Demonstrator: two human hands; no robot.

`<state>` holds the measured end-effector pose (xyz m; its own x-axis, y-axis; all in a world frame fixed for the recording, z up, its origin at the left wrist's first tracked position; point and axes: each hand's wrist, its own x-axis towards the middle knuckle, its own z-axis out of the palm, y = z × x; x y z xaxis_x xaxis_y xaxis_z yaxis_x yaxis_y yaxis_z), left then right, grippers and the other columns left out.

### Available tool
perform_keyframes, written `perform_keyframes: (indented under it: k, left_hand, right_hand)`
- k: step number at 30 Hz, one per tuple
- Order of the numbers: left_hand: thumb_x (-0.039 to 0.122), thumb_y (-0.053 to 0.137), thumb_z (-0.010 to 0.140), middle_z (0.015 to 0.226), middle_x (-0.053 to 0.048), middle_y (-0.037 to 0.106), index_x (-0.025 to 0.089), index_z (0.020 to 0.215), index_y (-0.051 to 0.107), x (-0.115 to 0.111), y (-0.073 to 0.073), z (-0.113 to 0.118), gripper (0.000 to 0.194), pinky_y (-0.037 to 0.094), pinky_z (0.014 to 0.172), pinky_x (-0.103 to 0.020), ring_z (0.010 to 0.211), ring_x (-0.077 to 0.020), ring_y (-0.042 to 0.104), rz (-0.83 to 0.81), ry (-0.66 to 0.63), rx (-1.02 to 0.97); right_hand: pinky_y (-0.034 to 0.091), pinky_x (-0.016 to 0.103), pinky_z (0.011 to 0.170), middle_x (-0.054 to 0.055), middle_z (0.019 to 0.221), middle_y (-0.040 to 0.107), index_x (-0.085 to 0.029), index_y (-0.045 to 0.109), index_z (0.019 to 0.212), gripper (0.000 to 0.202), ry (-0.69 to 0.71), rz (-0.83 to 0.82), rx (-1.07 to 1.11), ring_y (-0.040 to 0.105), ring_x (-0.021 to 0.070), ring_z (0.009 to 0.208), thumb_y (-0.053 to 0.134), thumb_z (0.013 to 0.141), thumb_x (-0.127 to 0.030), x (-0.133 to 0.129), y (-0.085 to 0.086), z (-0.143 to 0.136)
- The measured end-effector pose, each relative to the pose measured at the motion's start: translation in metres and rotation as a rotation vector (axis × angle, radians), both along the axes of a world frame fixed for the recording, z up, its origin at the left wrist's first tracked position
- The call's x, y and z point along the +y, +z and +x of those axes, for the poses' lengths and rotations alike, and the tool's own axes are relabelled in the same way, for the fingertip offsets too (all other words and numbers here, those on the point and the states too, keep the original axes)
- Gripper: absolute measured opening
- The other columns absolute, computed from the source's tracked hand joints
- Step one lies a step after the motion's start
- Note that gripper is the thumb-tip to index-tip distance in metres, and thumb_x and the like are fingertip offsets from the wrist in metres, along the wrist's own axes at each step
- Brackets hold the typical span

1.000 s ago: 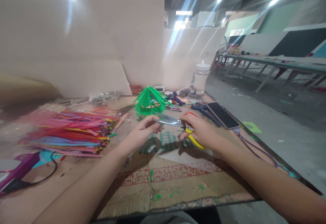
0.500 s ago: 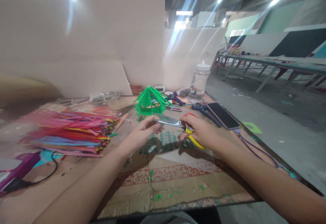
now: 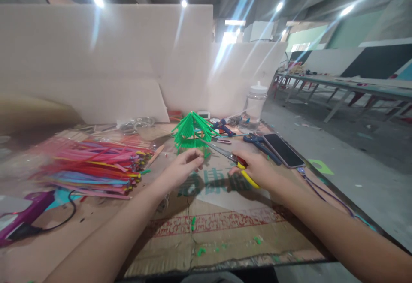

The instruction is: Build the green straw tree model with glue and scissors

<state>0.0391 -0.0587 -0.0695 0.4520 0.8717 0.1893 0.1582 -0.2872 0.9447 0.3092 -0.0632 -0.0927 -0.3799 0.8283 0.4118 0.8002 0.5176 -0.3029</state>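
Two hands: both reach in over the cardboard (image 3: 231, 242); left hand (image 3: 186, 167) and right hand (image 3: 251, 167) sit apart, in front of the green model (image 3: 195, 132)
Left fingers: curled, thumb drawn near the fingertips; cannot tell whether anything thin is pinched there
Right fingers: wrapped about the handles of the scissors (image 3: 222, 151); one yellow loop shows below the hand
Scissors: blades together or nearly so, pointing forward and left toward the green model; cannot tell whether the tip touches it
Green model: upright beyond the left hand; peaked top of green strips, a second green tier below
Green scraps (image 3: 201, 251): scattered on the near part of the cardboard
Left side: pipe cleaners (image 3: 96, 163) in a many-coloured pile; purple glue gun (image 3: 35, 210) nearer the person, cut by the picture's edge
Right side: pliers (image 3: 264, 148) just beside the phone (image 3: 283, 150), which lies screen up; bottle (image 3: 255, 107) upright behind them
Behind the model: blue glue gun (image 3: 223, 127); pale boards (image 3: 109, 51) standing
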Motion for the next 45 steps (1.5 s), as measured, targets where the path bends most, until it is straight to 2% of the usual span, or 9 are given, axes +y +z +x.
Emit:
perform_keyframes:
  k: [4,7,11,18,24,28,40,42,45]
  left_hand:
    - [0.041,0.058,0.086,0.069,0.002,0.057,0.018,0.080,0.056,0.002,0.023,-0.026,0.023,0.040,0.066,-0.026,0.067,-0.0136,0.051,0.018,-0.063,0.042]
    - [0.040,0.057,0.088,0.069,0.003,0.055,0.019,0.078,0.055,0.007,0.035,-0.047,0.023,0.039,0.066,-0.025,0.067,-0.0127,0.051,0.091,0.028,0.060]
    - [0.043,0.056,0.087,0.069,0.003,0.053,0.019,0.078,0.058,0.016,0.036,-0.057,0.026,0.038,0.064,-0.024,0.067,-0.0129,0.050,0.162,0.125,0.266]
    - [0.044,0.053,0.086,0.073,0.000,0.062,0.018,0.079,0.066,0.008,0.034,-0.043,0.030,0.039,0.063,-0.025,0.070,-0.0164,0.057,0.253,0.064,0.578]
    - [0.036,0.050,0.087,0.074,0.001,0.068,0.021,0.079,0.068,-0.008,0.035,-0.022,0.025,0.038,0.063,-0.025,0.069,-0.0157,0.060,0.333,0.032,0.684]
    - [0.036,0.050,0.087,0.071,0.001,0.066,0.021,0.078,0.067,-0.010,0.042,-0.014,0.025,0.036,0.061,-0.025,0.065,-0.0149,0.057,0.392,0.032,0.694]
    - [0.040,0.051,0.089,0.069,0.000,0.062,0.019,0.079,0.066,0.016,0.067,-0.034,0.029,0.037,0.058,-0.026,0.064,-0.0151,0.055,0.464,0.054,0.709]
    - [0.044,0.051,0.090,0.074,-0.001,0.065,0.019,0.080,0.067,0.030,0.071,-0.037,0.032,0.041,0.062,-0.027,0.069,-0.0167,0.058,0.529,0.129,0.690]
    - [0.045,0.051,0.090,0.106,-0.007,0.068,0.019,0.104,0.065,0.059,0.075,-0.038,0.033,0.049,0.083,-0.032,0.097,-0.0213,0.063,0.649,0.441,0.506]
  right_hand:
    - [0.044,0.029,0.065,0.005,0.086,0.065,-0.019,0.066,0.111,0.045,0.009,-0.074,-0.032,0.060,0.0205,0.076,0.072,0.077,-0.049,0.008,0.001,0.006]
    - [0.048,0.033,0.080,0.010,0.108,0.065,-0.020,0.060,0.127,0.053,0.120,-0.174,-0.082,0.061,0.0243,0.095,0.072,0.079,-0.039,0.009,-0.002,0.006]
    - [0.046,0.036,0.092,0.012,0.119,0.059,-0.023,0.051,0.139,0.056,0.265,-0.263,-0.147,0.058,0.0248,0.107,0.062,0.084,-0.023,0.008,-0.005,0.003]
    - [0.046,0.038,0.095,0.013,0.122,0.058,-0.024,0.060,0.132,0.044,0.333,-0.251,-0.213,0.056,0.0246,0.109,0.057,0.089,-0.021,0.007,0.001,0.002]
    - [0.048,0.035,0.084,0.010,0.099,0.072,-0.017,0.071,0.104,0.027,0.196,-0.074,0.042,0.064,0.0218,0.093,0.051,0.096,-0.033,0.000,0.020,-0.022]
    - [0.046,0.029,0.073,0.007,0.093,0.074,-0.019,0.072,0.099,0.021,0.286,-0.037,0.126,0.065,0.0182,0.081,0.055,0.094,-0.031,-0.002,0.033,-0.055]
    - [0.034,0.023,0.058,0.001,0.068,0.067,-0.016,0.069,0.082,0.016,0.299,-0.048,0.200,0.053,0.0116,0.060,0.058,0.090,-0.024,0.019,0.047,-0.093]
    - [0.033,0.023,0.056,-0.001,0.064,0.064,-0.016,0.068,0.079,0.018,0.230,-0.082,0.263,0.051,0.0110,0.057,0.056,0.090,-0.024,0.021,0.045,-0.096]
    - [0.035,0.023,0.056,0.000,0.065,0.063,-0.016,0.066,0.078,0.020,0.162,-0.140,0.404,0.053,0.0116,0.059,0.053,0.090,-0.025,0.024,0.039,-0.101]
